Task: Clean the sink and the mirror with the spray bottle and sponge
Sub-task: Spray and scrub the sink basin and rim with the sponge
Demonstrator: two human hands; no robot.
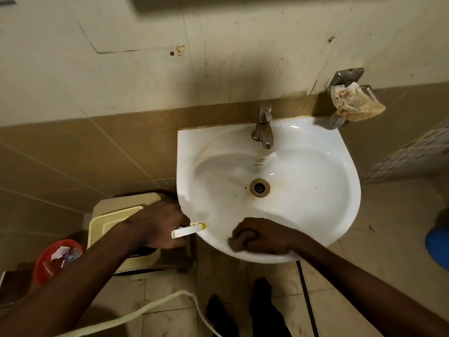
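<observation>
Wall: tiled, stained, takes the far half of view; mirror not identifiable here (a dark edge at the top is too blurred to call).

Sink: white basin, centre-right, tap at the far rim, drain mid-bowl with rust marks around it. Nothing loose in the bowl.

Left of the sink, lower down: a beige bin and a red bucket with crumpled paper and plastic in it.

Right hand: grip clamped on the sponge, pressed on the near rim. Unscrubbed bowl lies far of it, so the stroke likely runs toward the drain. This hand is nearer the stains.

Left hand: closed round the spray bottle, whose body is hidden; only the nozzle shows, long axis left-right, tip just over the near-left rim, pointing at the bowl.

Judgement: sink stage under way, mirror not yet started.
</observation>
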